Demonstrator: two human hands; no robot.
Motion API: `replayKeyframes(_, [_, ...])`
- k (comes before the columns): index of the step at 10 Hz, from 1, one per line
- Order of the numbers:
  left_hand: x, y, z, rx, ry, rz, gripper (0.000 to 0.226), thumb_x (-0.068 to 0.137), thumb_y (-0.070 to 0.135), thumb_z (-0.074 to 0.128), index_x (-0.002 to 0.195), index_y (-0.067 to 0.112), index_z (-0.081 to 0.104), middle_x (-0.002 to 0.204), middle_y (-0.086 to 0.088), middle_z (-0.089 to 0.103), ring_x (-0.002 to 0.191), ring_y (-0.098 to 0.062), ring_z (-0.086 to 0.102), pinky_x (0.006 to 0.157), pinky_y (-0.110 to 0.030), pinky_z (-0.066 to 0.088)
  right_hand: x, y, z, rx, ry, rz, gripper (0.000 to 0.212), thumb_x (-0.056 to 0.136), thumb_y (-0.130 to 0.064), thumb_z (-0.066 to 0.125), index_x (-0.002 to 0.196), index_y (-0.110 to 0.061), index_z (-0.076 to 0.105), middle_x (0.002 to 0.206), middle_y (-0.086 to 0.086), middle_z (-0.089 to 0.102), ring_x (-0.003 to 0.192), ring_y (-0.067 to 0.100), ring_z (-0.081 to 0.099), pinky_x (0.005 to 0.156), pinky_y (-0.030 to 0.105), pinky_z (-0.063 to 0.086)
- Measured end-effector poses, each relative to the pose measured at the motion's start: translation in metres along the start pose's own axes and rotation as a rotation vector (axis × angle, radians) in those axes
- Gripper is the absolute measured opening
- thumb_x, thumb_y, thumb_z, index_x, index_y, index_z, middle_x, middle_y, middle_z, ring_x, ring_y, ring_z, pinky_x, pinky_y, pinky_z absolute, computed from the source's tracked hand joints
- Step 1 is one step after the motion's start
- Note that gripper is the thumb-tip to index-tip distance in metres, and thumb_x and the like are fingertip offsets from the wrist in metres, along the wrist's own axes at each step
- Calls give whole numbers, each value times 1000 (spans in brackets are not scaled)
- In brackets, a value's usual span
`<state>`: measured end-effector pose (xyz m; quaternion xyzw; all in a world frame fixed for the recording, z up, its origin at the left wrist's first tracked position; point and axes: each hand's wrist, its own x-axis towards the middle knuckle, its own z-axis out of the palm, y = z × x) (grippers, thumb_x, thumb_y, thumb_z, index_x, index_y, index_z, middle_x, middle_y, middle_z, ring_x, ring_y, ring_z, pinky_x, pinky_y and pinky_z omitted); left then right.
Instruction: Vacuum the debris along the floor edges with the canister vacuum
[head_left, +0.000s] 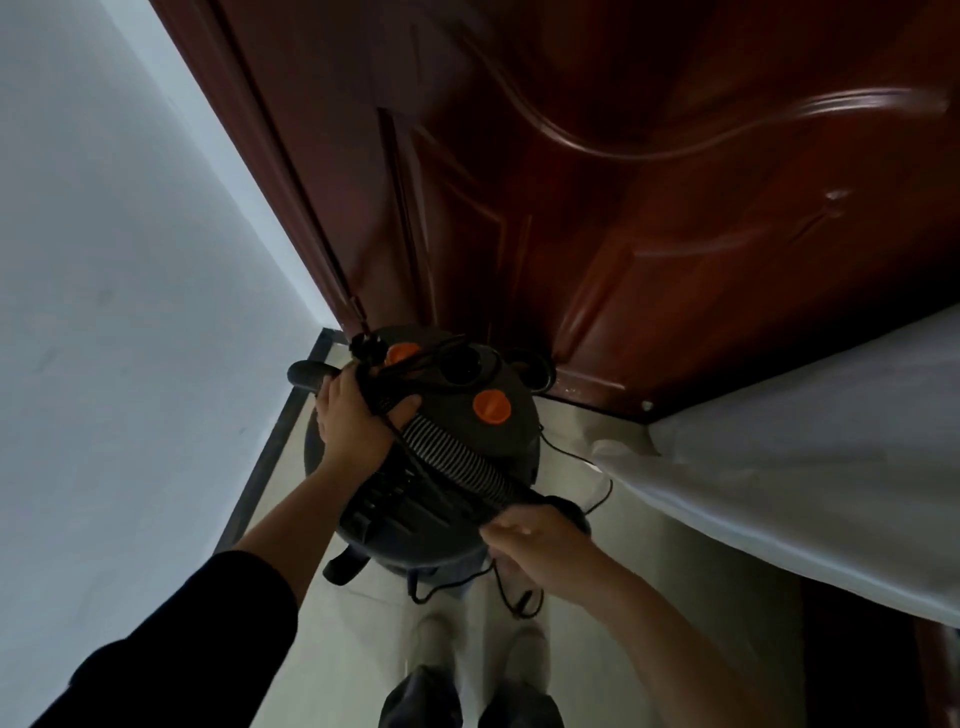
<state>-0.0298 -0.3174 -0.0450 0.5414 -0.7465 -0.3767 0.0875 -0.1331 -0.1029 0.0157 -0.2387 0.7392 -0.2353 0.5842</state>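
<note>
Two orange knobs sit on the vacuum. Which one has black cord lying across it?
The knob farther from the person, beside the left hand: black cord crosses it. The other orange knob shows whole, uncovered.

We look down into a corner where a dark red-brown wooden door (623, 182) fills the upper middle and right. Its glossy face carries raised panels and a curved moulding that sweeps across the top. The door frame (249, 130), in the same wood, runs along its left side, touching a pale, plain wall (104, 260). At the foot of that wall we see a dark skirting strip (270, 457) bordering the light tiled floor (649, 561). On the right, a bed (805, 467) covered in a white sheet reaches almost to the door, its edge hanging above the floor.
</note>
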Motion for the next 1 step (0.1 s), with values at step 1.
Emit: replayKeyframes(1, [-18,0,1,-5,12,55,76,82,49,73,140,11,41,143,-18,42,137,-42,29,112,-60,26,-35,-27,-29,272,218,-76,9,95,-22,58,94,-19,67,81,-1,67,66,3,62,55,14,46])
